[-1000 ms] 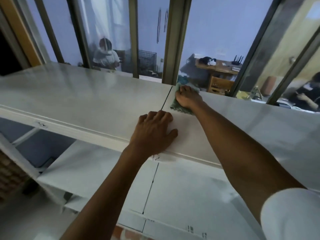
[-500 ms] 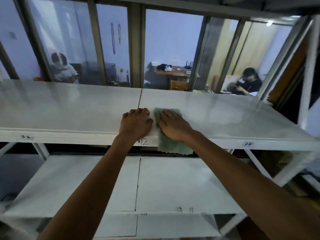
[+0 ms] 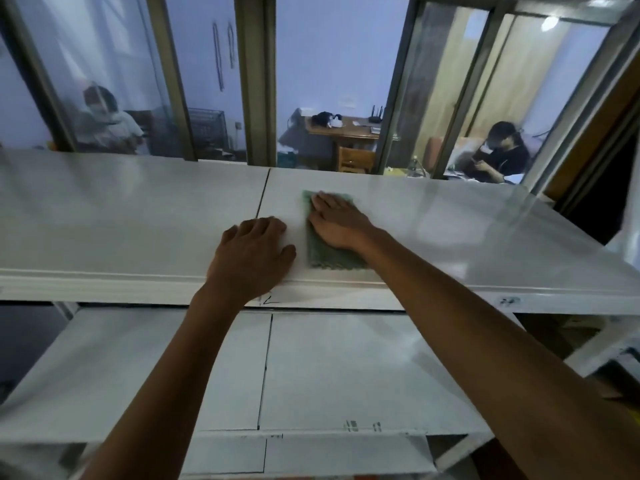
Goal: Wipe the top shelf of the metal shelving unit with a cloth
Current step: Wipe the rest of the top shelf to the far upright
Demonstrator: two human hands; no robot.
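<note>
Head view, looking forward and down: the right hand point(image 3: 337, 221) lies flat with fingers extended, pressing a green cloth point(image 3: 330, 252) onto the top shelf point(image 3: 138, 216) of the white metal shelving unit, just right of the seam point(image 3: 263, 192) between its two panels. The cloth's near edge sits close to the shelf's front lip; its far edge shows beyond the fingertips. The left hand point(image 3: 252, 252) rests beside it, palm down and fingers loosely spread, gripping nothing, apparently bracing on the front edge. A lower shelf point(image 3: 346, 368) shows beneath, and a glazed partition point(image 3: 256, 81) rises behind. Motion blur softens the shelf's outer ends, so whether dust remains there cannot be told. Risks: a stroke drawn toward the body could carry the cloth over the lip and let it droop or fall to the shelf below; an edge dragged across the seam might snag and bunch; leaning weight on the bracing hand could rock the unit.
</note>
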